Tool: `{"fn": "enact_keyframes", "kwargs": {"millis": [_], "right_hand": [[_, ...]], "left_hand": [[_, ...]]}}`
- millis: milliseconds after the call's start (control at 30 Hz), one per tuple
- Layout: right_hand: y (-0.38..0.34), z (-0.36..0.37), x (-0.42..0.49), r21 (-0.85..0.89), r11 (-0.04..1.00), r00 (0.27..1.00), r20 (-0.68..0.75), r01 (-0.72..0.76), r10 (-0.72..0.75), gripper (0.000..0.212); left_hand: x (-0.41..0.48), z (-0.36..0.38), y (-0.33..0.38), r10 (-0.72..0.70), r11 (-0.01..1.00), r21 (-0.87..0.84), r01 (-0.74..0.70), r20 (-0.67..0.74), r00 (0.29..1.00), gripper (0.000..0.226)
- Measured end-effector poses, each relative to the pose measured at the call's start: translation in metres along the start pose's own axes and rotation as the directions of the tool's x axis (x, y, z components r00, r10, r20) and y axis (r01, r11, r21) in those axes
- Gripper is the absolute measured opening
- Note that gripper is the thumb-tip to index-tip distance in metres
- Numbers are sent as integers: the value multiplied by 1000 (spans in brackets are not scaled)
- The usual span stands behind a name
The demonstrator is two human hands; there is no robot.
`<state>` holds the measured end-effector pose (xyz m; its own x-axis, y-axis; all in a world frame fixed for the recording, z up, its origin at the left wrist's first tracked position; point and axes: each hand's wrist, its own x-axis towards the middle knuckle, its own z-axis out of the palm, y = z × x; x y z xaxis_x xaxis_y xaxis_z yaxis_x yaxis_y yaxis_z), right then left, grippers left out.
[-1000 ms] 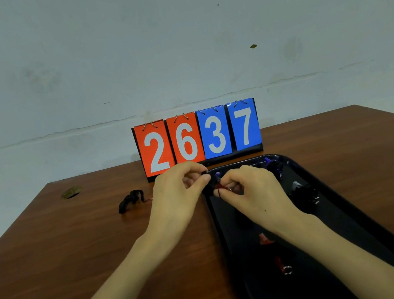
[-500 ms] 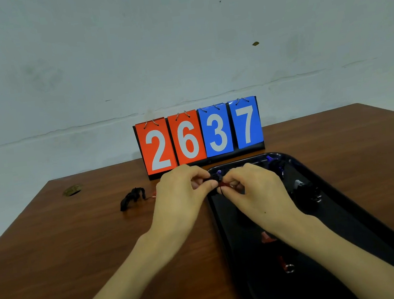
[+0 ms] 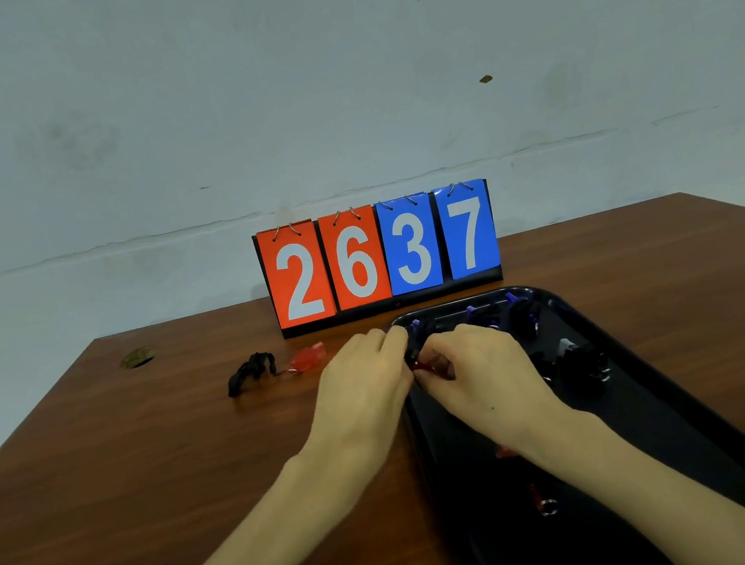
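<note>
My left hand (image 3: 364,386) and my right hand (image 3: 481,377) meet over the near-left rim of a black tray (image 3: 688,422). Between their fingertips they pinch a small red and black piece (image 3: 420,365), mostly hidden by the fingers. On the table to the left lies a red translucent piece (image 3: 307,358) joined to a black strap (image 3: 250,372). Inside the tray lie several small dark and purple parts (image 3: 519,311), a dark clump (image 3: 577,360) and a red piece with a metal ring (image 3: 545,503).
A flip scoreboard (image 3: 381,255) reading 2637 stands at the back of the brown wooden table (image 3: 150,474), just behind the tray. A round cable hole (image 3: 138,357) sits near the table's far left corner. A pale wall rises behind.
Both hands have stayed together at the tray's rim, dropping slightly toward it. The left hand shifted enough to uncover the red translucent piece on the table.
</note>
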<state>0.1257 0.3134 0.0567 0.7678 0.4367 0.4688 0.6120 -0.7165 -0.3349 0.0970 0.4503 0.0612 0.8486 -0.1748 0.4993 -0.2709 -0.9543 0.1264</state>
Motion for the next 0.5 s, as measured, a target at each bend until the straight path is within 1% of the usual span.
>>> {"fn": "enact_keyframes", "kwargs": {"millis": [33, 67, 100, 133, 167, 200, 233, 267, 300, 333, 367, 400, 433, 467, 500], "right_hand": [[0, 1, 0, 3, 1000, 1000, 18, -5, 5, 20], [0, 1, -1, 8, 1000, 999, 40, -18, 18, 20], [0, 2, 0, 19, 999, 998, 59, -34, 33, 19], [1, 3, 0, 38, 998, 996, 71, -53, 50, 18], [2, 3, 1, 64, 995, 995, 73, -72, 67, 17], [3, 2, 2, 89, 992, 994, 68, -93, 87, 16], [4, 0, 3, 113, 987, 992, 62, -113, 106, 15], [5, -1, 4, 134, 983, 991, 58, -128, 121, 14], [6, -2, 5, 149, 979, 989, 57, -140, 133, 14], [6, -3, 5, 156, 977, 988, 61, -148, 140, 14], [6, -3, 5, 158, 976, 988, 65, -151, 142, 14], [7, -3, 5, 158, 976, 988, 67, -151, 142, 13], [7, -2, 5, 156, 976, 988, 67, -149, 140, 13], [7, -1, 4, 150, 978, 989, 65, -144, 136, 12], [7, 0, 3, 139, 981, 990, 65, -136, 128, 12]], "left_hand": [[-1, 2, -2, 24, 1000, -5, -24, -1, 1000, 25], [-3, 4, -3, 19, 998, -55, -20, -16, 1000, 25], [-4, 5, -3, -34, 988, -153, 28, -40, 999, 25], [-4, 6, -4, -135, 951, -286, 116, -49, 990, 27], [-2, 6, -6, -259, 870, -441, 219, -33, 965, 30], [1, 5, -8, -380, 738, -598, 311, 11, 925, 32], [5, 3, -11, -472, 576, -724, 380, 84, 877, 32], [8, 1, -13, -521, 419, -797, 434, 181, 834, 32], [10, 0, -16, -526, 280, -834, 476, 281, 803, 32], [11, 1, -19, -503, 156, -852, 499, 366, 783, 32], [11, 2, -21, -472, 58, -857, 512, 429, 770, 31], [11, 5, -23, -444, -7, -853, 523, 471, 762, 29], [11, 6, -24, -418, -40, -848, 529, 495, 761, 25], [10, 8, -26, -389, -47, -846, 531, 505, 771, 22], [11, 8, -26, -352, -24, -846, 532, 506, 788, 18]]}}
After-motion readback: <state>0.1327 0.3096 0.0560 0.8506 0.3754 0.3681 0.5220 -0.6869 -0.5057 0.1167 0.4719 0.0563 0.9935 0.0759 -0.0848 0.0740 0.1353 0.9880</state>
